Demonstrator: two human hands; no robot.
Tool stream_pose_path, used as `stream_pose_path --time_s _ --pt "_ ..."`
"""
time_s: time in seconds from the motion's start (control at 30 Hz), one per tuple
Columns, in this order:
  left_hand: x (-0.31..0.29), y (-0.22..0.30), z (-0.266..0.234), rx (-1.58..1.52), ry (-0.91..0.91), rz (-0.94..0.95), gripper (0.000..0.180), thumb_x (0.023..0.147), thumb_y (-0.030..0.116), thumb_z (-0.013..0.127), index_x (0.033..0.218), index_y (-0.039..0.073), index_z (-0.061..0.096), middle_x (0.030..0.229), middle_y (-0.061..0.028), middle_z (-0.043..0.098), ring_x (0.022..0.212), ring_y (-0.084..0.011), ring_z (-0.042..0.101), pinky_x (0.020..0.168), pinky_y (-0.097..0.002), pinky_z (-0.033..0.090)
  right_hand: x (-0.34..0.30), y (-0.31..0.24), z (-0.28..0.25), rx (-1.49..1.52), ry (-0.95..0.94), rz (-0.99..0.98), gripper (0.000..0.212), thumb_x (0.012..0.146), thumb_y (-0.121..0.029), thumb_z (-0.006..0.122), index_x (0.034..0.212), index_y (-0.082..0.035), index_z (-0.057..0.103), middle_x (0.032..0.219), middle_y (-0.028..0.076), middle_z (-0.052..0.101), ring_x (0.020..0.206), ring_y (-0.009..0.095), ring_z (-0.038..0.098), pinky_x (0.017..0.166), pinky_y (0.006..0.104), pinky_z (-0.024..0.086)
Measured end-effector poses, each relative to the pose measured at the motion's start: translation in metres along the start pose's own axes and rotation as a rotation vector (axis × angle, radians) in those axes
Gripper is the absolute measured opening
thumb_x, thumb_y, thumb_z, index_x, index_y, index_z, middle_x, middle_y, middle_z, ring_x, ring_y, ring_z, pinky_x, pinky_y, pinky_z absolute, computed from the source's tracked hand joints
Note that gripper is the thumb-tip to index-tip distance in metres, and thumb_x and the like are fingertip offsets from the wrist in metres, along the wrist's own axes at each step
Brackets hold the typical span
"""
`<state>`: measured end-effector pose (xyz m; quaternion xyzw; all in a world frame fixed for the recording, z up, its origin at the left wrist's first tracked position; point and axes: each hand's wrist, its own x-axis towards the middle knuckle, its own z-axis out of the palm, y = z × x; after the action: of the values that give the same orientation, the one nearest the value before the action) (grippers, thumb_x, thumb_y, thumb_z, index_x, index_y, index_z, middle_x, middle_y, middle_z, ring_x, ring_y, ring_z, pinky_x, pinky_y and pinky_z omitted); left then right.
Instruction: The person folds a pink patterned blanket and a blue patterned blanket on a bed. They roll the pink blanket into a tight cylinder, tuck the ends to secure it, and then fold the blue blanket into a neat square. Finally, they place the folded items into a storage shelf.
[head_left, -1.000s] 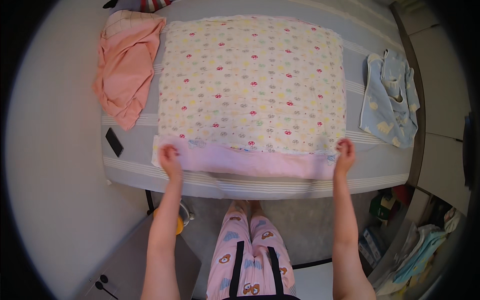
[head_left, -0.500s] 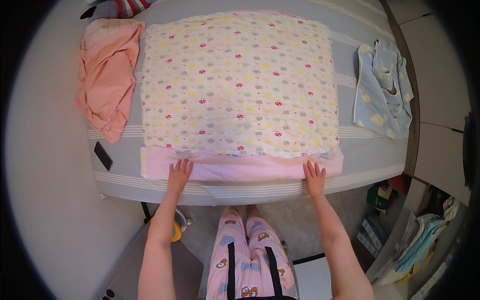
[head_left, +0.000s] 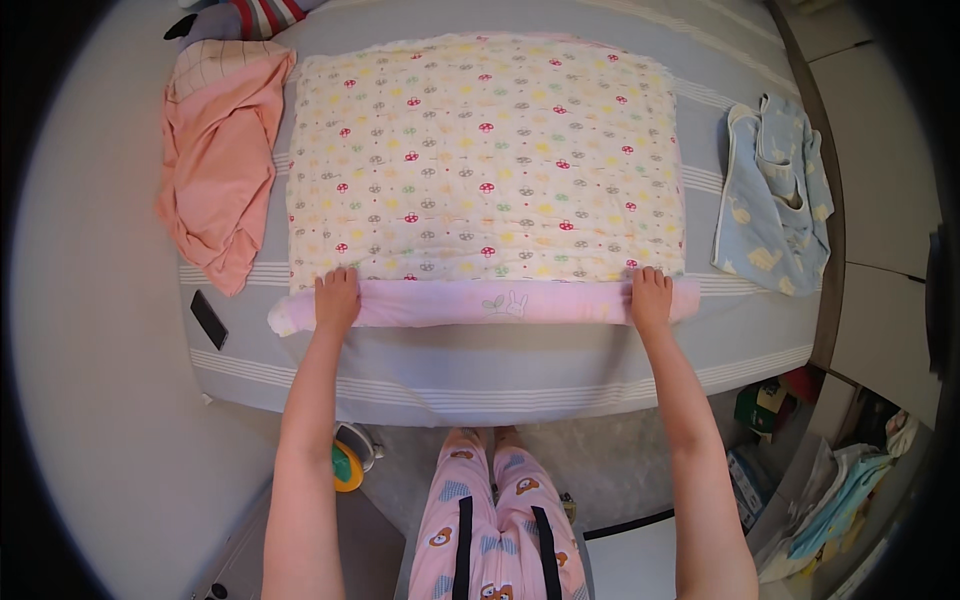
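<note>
Grasping long pink rabbit-motif fabric roll point(head_left: 440, 304) with curled left hand point(head_left: 337, 300) near left end, curled right hand point(head_left: 652, 299) near right end. Sits along near edge of cream mushroom-print quilted cloth point(head_left: 480, 170), on grey white-striped bedsheet point(head_left: 560, 360). To left: slim black rectangular phone point(head_left: 209, 319).

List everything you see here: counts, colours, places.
Mushroom-print quilt: one, cream, bed centre
Roll: one, pink, quilt's near edge
Bed: one, grey, under quilt
Crumpled cloth: one, peach, quilt's left
Phone: one, black, bed's left edge
Patterned cloth: one, light blue, quilt's right
Striped item: one, grey-red, top left
Unclear item: one, yellow-green, lower left
Box: one, green, lower right
Fabrics: several, mixed, lower right
Cabinet: one, grey, far right
Bear-print trousers: one pair, pink, bottom
Left hand: one, on roll's left
Right hand: one, on roll's right
</note>
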<state>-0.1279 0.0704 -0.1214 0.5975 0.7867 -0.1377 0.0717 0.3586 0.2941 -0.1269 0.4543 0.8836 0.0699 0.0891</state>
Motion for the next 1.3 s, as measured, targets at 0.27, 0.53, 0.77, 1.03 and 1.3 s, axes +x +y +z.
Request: stream_pose_path --time_s 0.27,0.53,0.77,1.03,1.3 --pt "-0.027 -0.014 0.034 -0.004 0.149 0.237 0.02 0.071 0.011 0.052 0.091 0.009 0.055 0.103 -0.007 0.054 0.1 -0.0253 0.047 0.088 -0.0498 0.032 -0.031 0.001 0.017 0.256 -0.204 0.082 0.032 0.072 -0.012 0.054 0.103 -0.005 0.052 0.103 0.008 0.054 0.1 0.026 0.048 0.085 0.043 0.037" --pt "-0.063 -0.034 0.017 0.062 -0.095 0.176 0.069 0.068 0.004 0.055 0.131 0.019 0.034 0.138 -0.0032 0.028 0.126 -0.0337 0.024 0.095 -0.0631 0.021 -0.065 0.022 0.0 0.061 -0.175 -0.147 0.057 0.073 -0.013 0.055 0.128 -0.012 0.038 0.134 0.003 0.036 0.123 0.03 0.034 0.099 0.0586 0.017" --pt "-0.029 -0.053 0.034 -0.345 0.045 0.017 0.049 0.064 0.0 0.056 0.11 0.015 0.054 0.112 -0.0074 0.053 0.103 -0.0295 0.05 0.079 -0.0451 0.041 -0.019 0.023 0.002 0.219 -0.315 0.095 0.04 0.076 -0.015 0.051 0.116 -0.018 0.051 0.12 0.002 0.051 0.11 0.024 0.048 0.095 0.0561 0.024" --pt "-0.075 -0.051 0.024 -0.348 -0.061 0.051 0.037 0.061 0.002 0.057 0.096 0.014 0.057 0.089 -0.0087 0.06 0.084 -0.0289 0.056 0.067 -0.0424 0.042 -0.08 0.017 -0.007 0.41 -0.325 0.116 0.03 0.072 -0.012 0.054 0.101 -0.017 0.06 0.096 0.005 0.062 0.095 0.023 0.056 0.088 0.0548 0.029" --pt "-0.028 -0.066 0.007 -0.117 -0.137 0.013 0.038 0.063 0.002 0.054 0.1 0.011 0.054 0.091 -0.01 0.059 0.085 -0.0294 0.056 0.074 -0.0425 0.042 -0.022 0.033 -0.032 0.162 -0.381 0.172 0.034 0.067 -0.014 0.058 0.101 -0.013 0.059 0.094 0.007 0.06 0.092 0.026 0.055 0.08 0.0397 0.039"
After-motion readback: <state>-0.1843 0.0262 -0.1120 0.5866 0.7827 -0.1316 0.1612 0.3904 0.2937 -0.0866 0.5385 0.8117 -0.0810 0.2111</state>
